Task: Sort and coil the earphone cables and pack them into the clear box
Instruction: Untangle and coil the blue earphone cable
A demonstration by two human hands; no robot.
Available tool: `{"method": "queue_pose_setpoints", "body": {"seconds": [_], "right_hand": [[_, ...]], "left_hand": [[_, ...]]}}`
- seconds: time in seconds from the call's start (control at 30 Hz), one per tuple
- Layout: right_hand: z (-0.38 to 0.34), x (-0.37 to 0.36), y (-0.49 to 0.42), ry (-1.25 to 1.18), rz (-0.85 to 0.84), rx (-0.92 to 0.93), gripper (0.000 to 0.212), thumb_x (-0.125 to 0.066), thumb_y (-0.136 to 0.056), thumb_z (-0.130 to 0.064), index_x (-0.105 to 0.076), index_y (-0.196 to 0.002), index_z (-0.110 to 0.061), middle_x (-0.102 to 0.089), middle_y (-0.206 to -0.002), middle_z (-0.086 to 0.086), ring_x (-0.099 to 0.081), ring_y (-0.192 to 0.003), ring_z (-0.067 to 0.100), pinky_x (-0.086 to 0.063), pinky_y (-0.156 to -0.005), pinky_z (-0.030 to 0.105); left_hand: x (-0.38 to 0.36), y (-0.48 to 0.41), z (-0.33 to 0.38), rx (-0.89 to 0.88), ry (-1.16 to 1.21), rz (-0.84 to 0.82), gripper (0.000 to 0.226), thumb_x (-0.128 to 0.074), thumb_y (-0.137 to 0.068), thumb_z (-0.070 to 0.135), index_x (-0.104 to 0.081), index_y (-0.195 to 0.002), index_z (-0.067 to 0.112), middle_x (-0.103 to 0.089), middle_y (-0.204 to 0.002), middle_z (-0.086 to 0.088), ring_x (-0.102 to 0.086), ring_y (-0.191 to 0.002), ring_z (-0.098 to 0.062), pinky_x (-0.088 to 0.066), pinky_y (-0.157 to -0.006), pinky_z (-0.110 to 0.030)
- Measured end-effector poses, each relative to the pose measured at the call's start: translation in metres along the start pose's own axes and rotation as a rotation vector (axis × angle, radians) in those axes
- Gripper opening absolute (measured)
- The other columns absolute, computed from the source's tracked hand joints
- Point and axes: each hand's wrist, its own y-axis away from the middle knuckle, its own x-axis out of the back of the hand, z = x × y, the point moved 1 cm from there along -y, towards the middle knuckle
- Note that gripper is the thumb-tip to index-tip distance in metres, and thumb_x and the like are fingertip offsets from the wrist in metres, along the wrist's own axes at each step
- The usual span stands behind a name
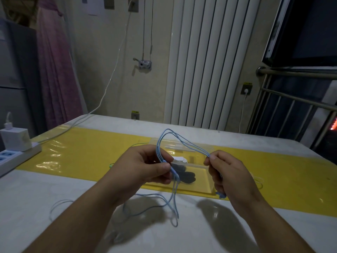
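Note:
A light-blue earphone cable [179,139] arches in several loops between my two hands above the table. My left hand [145,167] pinches one end of the loops between thumb and fingers, and loose strands hang from it down onto the white tabletop. My right hand [226,172] pinches the other end of the loops at its fingertips; a blue earbud piece [221,195] shows below its palm. The clear box [204,181] lies open on the yellow mat just behind my hands, with a dark coiled earphone [186,174] and a white piece [179,159] inside.
A yellow mat [87,154] crosses the white table [54,190]. A white power strip with a charger block [16,141] sits at the left edge, its cable running to the wall. Thin pale cables lie at the mat's left [112,165] and right [259,179].

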Motion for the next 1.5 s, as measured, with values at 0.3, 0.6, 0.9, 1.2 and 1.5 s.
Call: {"method": "queue_pose_setpoints", "body": {"seconds": [0.3,0.6,0.9,1.2,1.5], "right_hand": [[0.006,-0.013,0.005,0.070,-0.183,0.096,0.023,-0.067,-0.068,-0.019,-0.060,-0.088,-0.010,-0.069,-0.086,0.003,-0.050,-0.046,0.000,-0.040,-0.048,0.015],[0.013,-0.020,0.004,0.250,-0.255,0.104,0.003,-0.068,-0.078,-0.014,-0.065,-0.077,-0.012,-0.055,-0.059,-0.007,-0.044,-0.050,0.003,-0.035,-0.050,0.015],[0.003,0.006,0.000,0.335,-0.255,0.062,0.025,-0.070,-0.085,-0.019,-0.062,-0.069,-0.002,-0.062,-0.054,0.002,-0.043,-0.046,0.008,-0.033,-0.051,0.020],[0.009,0.014,-0.003,0.498,-0.314,0.051,0.023,-0.071,-0.085,-0.021,-0.062,-0.064,-0.024,-0.039,-0.055,-0.012,-0.035,-0.055,0.009,-0.027,-0.058,0.030],[0.003,0.015,-0.003,0.695,-0.227,0.054,0.023,-0.064,-0.089,-0.032,-0.060,-0.070,-0.020,-0.071,-0.067,-0.010,-0.053,-0.059,0.006,-0.042,-0.063,0.032]], "left_hand": [[-0.003,-0.003,-0.003,-0.098,-0.095,0.120,0.013,-0.075,-0.058,0.012,-0.076,-0.069,0.020,-0.062,-0.059,-0.010,-0.044,-0.043,-0.017,-0.034,-0.045,-0.024],[-0.003,-0.006,-0.009,-0.150,-0.009,0.177,0.014,-0.062,-0.078,0.022,-0.073,-0.074,0.015,-0.065,-0.074,-0.019,-0.038,-0.043,-0.015,-0.031,-0.040,-0.022],[0.011,-0.010,-0.004,-0.147,0.172,0.431,0.023,-0.036,-0.103,0.017,-0.049,-0.084,0.013,-0.064,-0.062,-0.009,-0.043,-0.040,-0.017,-0.030,-0.034,-0.019],[0.016,-0.015,-0.011,-0.199,0.089,0.491,0.027,-0.039,-0.103,0.025,-0.059,-0.089,0.014,-0.032,-0.049,0.003,-0.021,-0.044,-0.012,-0.015,-0.041,-0.022],[0.022,-0.016,-0.014,-0.253,0.049,0.572,0.019,-0.051,-0.098,0.018,-0.059,-0.081,0.016,-0.050,-0.062,-0.001,-0.036,-0.049,-0.012,-0.033,-0.042,-0.018]]}}
